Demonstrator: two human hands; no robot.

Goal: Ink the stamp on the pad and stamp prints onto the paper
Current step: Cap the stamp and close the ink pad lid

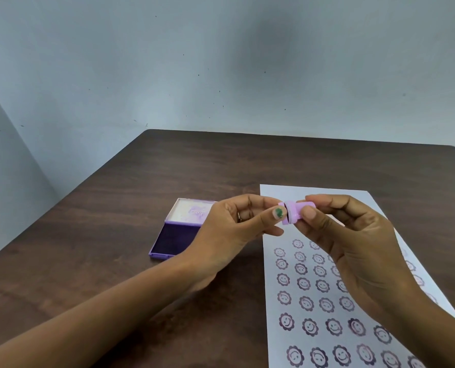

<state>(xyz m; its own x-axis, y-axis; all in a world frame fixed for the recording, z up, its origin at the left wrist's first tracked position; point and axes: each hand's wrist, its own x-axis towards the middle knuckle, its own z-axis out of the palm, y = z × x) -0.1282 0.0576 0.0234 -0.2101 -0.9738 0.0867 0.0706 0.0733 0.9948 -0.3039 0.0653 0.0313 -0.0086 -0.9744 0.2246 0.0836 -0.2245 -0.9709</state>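
Dark brown wood-grain table (167,166) set against pale blue-grey wall (221,62), corner of room at left. On table left of centre: lilac plastic ink pad case (159,254), lid open & folded back away from viewer, dark purple pad facing up, whitish inside of lid stained w/ purple smears. Just right of case, not touching: long white paper sheet (279,208) running toward viewer, near part covered w/ rows of purple flower-shaped smiley prints (303,283), far strip still blank. Held in air above far end of sheet, near its left edge: small lilac plastic stamp (294,211), lying roughly sideways, wide disc end pointing left, narrower handle end pointing right. Right hand (353,248) pinching handle end btwn thumb & fingers, other fingers curled. Left hand (234,229) reaching in from left across ink pad case, thumb & fingertips touching disc end of stamp; green polish on thumbnail, ring on one finger. Both forearms bare, coming in from bottom of frame. Stamp face itself not visible, so ink on it: cannot tell. Stamp clear of both pad & paper.
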